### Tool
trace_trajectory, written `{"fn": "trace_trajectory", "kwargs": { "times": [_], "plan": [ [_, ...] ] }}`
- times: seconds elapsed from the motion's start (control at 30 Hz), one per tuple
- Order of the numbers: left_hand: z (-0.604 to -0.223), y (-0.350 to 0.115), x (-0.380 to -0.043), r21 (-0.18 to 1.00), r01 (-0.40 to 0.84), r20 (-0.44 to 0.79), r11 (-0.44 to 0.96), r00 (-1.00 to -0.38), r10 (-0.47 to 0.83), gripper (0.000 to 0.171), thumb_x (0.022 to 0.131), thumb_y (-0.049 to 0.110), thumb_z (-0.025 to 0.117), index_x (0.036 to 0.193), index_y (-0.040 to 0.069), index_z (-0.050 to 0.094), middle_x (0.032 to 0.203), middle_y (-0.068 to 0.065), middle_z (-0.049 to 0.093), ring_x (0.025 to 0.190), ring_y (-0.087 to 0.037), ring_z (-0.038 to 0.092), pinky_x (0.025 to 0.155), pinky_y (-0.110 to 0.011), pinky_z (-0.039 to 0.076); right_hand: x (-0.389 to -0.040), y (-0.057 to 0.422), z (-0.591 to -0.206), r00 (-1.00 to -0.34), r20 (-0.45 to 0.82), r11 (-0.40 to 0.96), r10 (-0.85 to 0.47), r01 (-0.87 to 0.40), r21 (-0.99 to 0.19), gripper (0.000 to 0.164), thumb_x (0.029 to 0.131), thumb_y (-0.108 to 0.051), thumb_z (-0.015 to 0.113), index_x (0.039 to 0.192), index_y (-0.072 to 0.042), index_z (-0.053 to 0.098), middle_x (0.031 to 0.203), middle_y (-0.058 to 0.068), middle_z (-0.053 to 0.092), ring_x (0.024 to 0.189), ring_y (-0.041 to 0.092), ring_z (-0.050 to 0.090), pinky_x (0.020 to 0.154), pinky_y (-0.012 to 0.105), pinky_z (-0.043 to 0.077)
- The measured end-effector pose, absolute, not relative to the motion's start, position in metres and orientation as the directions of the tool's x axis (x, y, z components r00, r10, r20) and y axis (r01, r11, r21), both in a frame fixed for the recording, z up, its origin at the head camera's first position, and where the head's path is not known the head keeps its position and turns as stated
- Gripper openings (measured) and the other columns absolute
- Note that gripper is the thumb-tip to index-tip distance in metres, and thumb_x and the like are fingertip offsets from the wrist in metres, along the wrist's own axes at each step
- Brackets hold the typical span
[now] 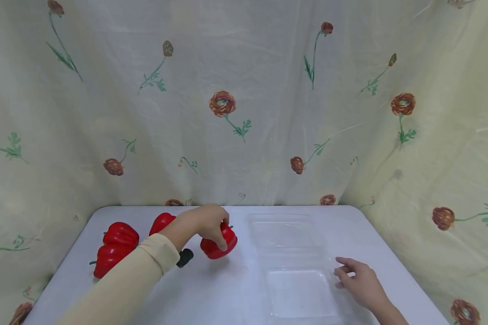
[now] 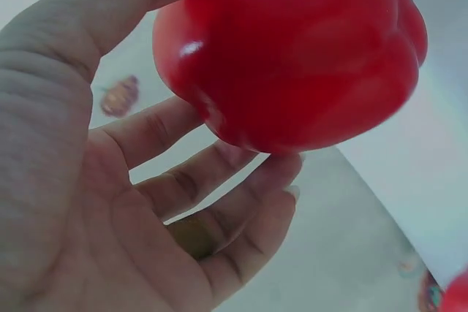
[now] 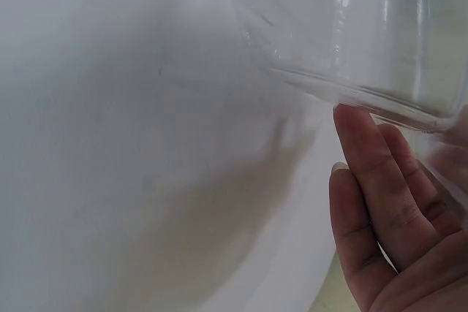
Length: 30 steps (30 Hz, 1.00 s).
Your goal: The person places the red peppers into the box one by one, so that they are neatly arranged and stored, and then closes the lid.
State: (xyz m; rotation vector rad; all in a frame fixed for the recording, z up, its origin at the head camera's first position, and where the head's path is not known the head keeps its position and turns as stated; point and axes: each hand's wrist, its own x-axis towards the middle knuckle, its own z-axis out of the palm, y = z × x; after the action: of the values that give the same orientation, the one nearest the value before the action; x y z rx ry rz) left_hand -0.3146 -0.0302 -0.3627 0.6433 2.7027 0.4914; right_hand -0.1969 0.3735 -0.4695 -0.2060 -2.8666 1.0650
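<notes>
My left hand (image 1: 213,225) grips a red bell pepper (image 1: 224,243) from above, left of a clear plastic clamshell box. In the left wrist view, the thumb lies over the glossy pepper (image 2: 292,63) and fingertips touch its underside. The box lies spread open, one half (image 1: 284,247) toward the back and the other half (image 1: 301,315) toward the front. At the box's right side is my right hand (image 1: 363,284), fingers loosely extended. The right wrist view has its fingertips right at the box's clear rim (image 3: 365,96); the thumb is mostly hidden.
Two red bell peppers (image 1: 115,248) sit together on the left of the white table (image 1: 211,298). Another pepper (image 1: 162,222) is partly hidden behind the left forearm. A small dark object (image 1: 185,257) shows beside the left wrist. Flower-patterned curtains (image 1: 260,158) enclose the back and sides.
</notes>
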Motion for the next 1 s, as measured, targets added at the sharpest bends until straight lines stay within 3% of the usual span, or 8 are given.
{"fn": "trace_trajectory", "kwargs": {
  "times": [0.53,0.77,1.0],
  "plan": [
    [-0.354,0.07,-0.281,0.402,0.61,-0.144,0.683,-0.694,0.705,0.064,0.059,0.029,0.095,0.113,0.02,0.062,0.101,0.008,0.059,0.095,-0.012,0.057,0.06,-0.025,0.054,-0.202,0.346,-0.478,-0.99,0.033,0.734,0.14,0.081,-0.674,0.041,0.092,-0.012,0.067,0.128,0.006,0.06,0.087,0.001,0.07,0.064,0.013,0.069,0.058,0.027,0.05],
    [-0.365,0.104,-0.273,0.321,0.677,-0.112,0.662,-0.666,0.737,0.061,0.06,0.033,0.095,0.112,0.024,0.064,0.101,0.01,0.058,0.092,-0.008,0.055,0.06,-0.022,0.052,-0.203,0.341,-0.477,-0.989,-0.004,0.733,0.148,0.113,-0.671,0.042,0.093,-0.014,0.067,0.13,0.004,0.059,0.088,0.002,0.069,0.065,0.014,0.068,0.059,0.027,0.053],
    [-0.377,0.126,-0.268,0.256,0.712,-0.116,0.653,-0.648,0.753,0.056,0.062,0.035,0.093,0.111,0.026,0.065,0.097,0.012,0.058,0.09,-0.006,0.054,0.06,-0.021,0.051,-0.203,0.338,-0.475,-0.99,-0.036,0.712,0.136,0.123,-0.691,0.039,0.095,-0.013,0.062,0.131,0.003,0.058,0.088,0.002,0.069,0.069,0.016,0.069,0.07,0.033,0.058]
  ]
}}
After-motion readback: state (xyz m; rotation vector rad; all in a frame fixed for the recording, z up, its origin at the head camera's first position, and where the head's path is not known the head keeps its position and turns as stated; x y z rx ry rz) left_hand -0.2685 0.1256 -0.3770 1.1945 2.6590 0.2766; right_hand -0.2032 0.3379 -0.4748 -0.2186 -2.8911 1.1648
